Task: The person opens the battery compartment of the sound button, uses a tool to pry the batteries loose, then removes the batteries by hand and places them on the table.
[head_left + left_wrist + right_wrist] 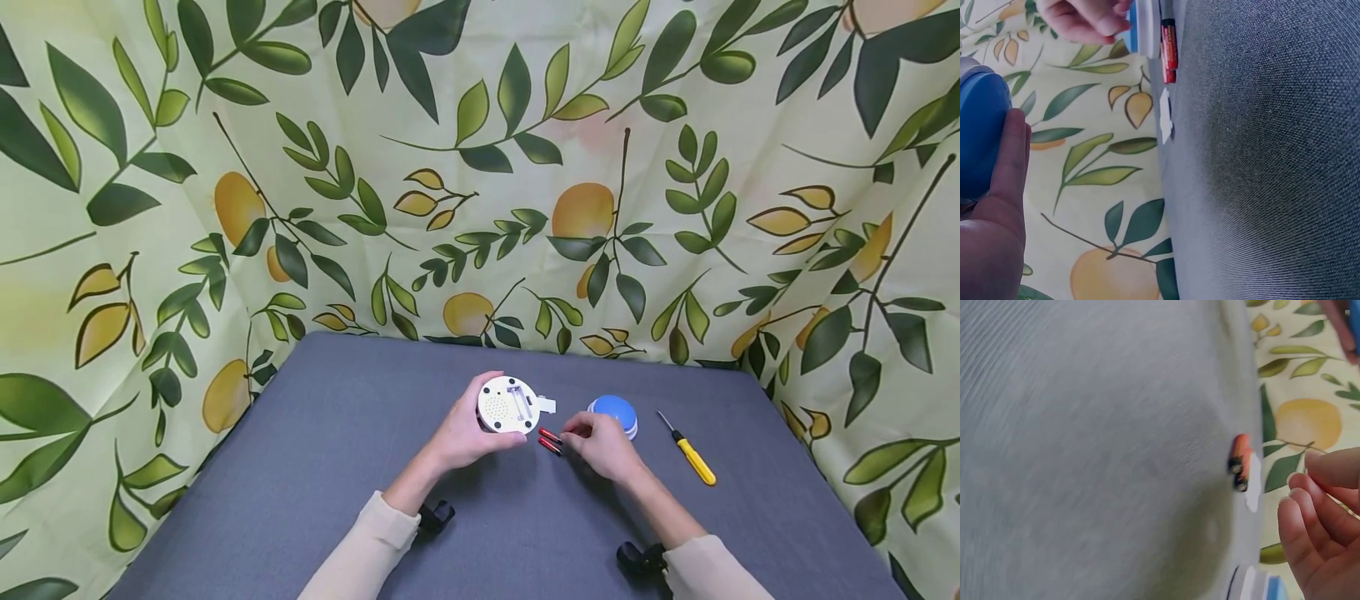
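Note:
My left hand (468, 425) grips a round white device (495, 410) by its edge, its underside with speaker holes and an uncovered battery slot facing up toward the head camera. In the left wrist view the device's other face is a blue dome (982, 134). My right hand (603, 446) hovers just right of two red-and-black batteries (550, 442) that lie side by side on the table. Its fingers are loosely bent, with thumb and forefinger slightly apart in the right wrist view; nothing shows between them. A small white cover (547, 405) lies beyond the batteries.
A second blue-topped round device (615, 410) stands behind my right hand. Farther right lies a screwdriver (693, 454) with a yellow handle. The grey table (300, 467) ends at a leaf-and-fruit patterned cloth (480, 208) at the back and sides.

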`<state>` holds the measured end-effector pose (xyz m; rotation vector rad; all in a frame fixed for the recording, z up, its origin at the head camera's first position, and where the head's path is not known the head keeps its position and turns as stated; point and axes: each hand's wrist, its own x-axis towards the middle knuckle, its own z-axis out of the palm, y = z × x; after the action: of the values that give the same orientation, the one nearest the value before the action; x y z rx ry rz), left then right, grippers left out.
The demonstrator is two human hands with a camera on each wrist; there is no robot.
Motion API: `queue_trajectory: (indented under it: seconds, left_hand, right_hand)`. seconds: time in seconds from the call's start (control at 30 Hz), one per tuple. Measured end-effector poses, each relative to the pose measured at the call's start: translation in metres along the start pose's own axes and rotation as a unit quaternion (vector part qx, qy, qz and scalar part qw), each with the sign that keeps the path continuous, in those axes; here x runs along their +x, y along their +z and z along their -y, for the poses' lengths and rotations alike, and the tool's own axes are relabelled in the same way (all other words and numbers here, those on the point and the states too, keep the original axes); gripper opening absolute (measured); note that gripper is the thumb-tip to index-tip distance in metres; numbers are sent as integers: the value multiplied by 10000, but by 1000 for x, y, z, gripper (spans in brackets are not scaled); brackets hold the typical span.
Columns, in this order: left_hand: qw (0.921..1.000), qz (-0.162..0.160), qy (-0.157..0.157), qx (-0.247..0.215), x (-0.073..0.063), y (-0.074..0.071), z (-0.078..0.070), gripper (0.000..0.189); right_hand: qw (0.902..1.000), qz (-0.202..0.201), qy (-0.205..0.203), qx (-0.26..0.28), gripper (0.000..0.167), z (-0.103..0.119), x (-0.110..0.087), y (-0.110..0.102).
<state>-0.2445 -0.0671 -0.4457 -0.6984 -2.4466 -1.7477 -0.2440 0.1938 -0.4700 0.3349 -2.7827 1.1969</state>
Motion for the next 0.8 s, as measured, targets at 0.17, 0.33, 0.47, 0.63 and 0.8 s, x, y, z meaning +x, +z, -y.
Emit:
queue_trajectory:
  seconds: [0.17, 0.33, 0.47, 0.63, 0.8]
  left_hand:
    - [10000, -11, 10, -45, 0, 0, 0, 94]
    - [9999, 10, -124, -86, 0, 0, 0, 93]
    - [9996, -4, -228, -158, 1, 0, 0, 95]
    - [9992, -51, -314, -242, 3, 0, 2, 99]
    - [9990, 56, -317, -303, 2, -1, 5, 111]
  right_hand:
    - [9985, -43, -123, 530, 16, 15, -2, -1]
    - [9842, 90, -405, 1721, 36, 33, -6, 1]
    - [9696, 121, -592, 2371, 46, 43, -9, 4]
    - [9579, 121, -610, 2804, 51, 51, -10, 10]
    - [9505, 163, -554, 3054, 61, 57, -9, 15]
